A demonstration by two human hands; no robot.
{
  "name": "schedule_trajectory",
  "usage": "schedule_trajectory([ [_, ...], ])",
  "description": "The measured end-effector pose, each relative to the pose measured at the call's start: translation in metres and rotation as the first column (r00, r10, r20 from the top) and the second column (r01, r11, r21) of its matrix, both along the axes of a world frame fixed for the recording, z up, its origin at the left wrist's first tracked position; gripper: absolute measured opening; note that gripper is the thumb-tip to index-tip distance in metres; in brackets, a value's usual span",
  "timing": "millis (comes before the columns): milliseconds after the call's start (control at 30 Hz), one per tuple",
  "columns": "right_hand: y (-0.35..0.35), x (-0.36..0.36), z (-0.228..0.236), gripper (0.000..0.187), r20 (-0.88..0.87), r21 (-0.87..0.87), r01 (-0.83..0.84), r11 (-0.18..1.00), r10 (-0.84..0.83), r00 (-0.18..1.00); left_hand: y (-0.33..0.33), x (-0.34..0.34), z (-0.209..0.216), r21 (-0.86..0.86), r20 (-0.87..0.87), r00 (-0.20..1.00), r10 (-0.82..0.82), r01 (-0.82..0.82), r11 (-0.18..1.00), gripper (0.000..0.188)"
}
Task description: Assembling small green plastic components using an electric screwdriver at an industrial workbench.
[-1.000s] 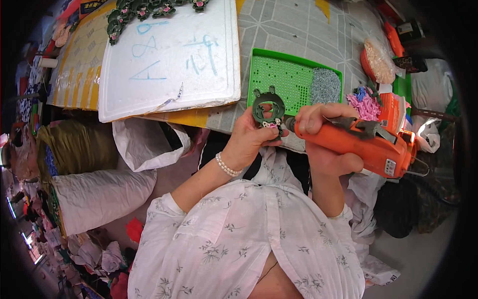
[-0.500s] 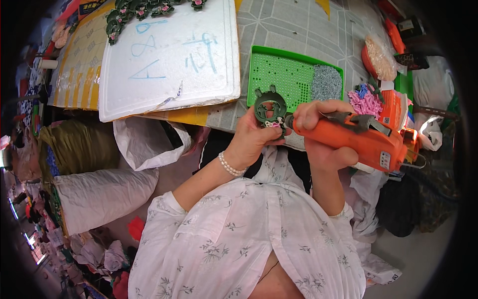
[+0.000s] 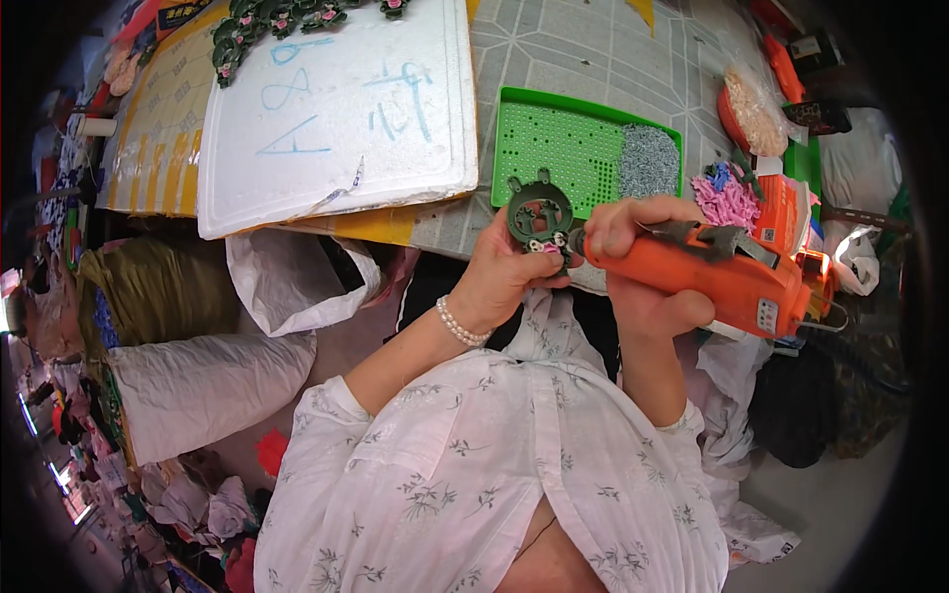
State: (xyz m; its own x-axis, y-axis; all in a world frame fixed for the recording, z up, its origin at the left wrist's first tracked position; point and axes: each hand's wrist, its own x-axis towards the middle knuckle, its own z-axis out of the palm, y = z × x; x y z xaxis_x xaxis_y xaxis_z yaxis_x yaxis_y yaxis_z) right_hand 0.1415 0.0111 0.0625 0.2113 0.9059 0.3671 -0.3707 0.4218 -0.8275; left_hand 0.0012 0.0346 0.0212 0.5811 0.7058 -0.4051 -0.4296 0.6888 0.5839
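My left hand grips a dark green, round, ring-shaped plastic piece with two small ears at its top and tiny white and pink figures at its lower edge. An orange power screwdriver lies across my right hand, whose fingers wrap round its front end. The driver's tip points left at the lower edge of the green piece; whether it touches there I cannot tell. Just beyond my hands lies a green perforated tray, with a heap of small grey metal bits, probably screws, at its right end.
On the left, a white foam board rests on a taped carton, with several similar green pieces at its far edge. Pink pieces and a red bowl stand at right. White sacks sit below the table edge.
Almost nothing differs. The green piece and the screwdriver have shifted very slightly, and both hands keep their grip.
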Motion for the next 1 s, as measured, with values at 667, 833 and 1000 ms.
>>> schedule_trajectory([
  [667, -0.003, 0.0, 0.001, 0.083, 0.04, 0.015, -0.003, 1.0, 0.003, 0.999, -0.008, 0.006, -0.005, 0.026, 0.014, 0.997, 0.075, -0.075, 0.997, 0.047],
  [833, 0.0, 0.001, 0.004, 0.079, 0.128, 0.116, -0.049, 0.992, 0.034, 0.991, -0.01, 0.01, -0.008, 0.027, 0.011, 0.992, 0.123, -0.123, 0.992, 0.047],
  [1000, -0.003, 0.0, 0.01, 0.08, 0.129, 0.142, -0.047, 0.989, 0.029, 0.991, -0.008, 0.009, -0.007, 0.027, 0.03, 0.992, 0.119, -0.119, 0.992, 0.048],
])
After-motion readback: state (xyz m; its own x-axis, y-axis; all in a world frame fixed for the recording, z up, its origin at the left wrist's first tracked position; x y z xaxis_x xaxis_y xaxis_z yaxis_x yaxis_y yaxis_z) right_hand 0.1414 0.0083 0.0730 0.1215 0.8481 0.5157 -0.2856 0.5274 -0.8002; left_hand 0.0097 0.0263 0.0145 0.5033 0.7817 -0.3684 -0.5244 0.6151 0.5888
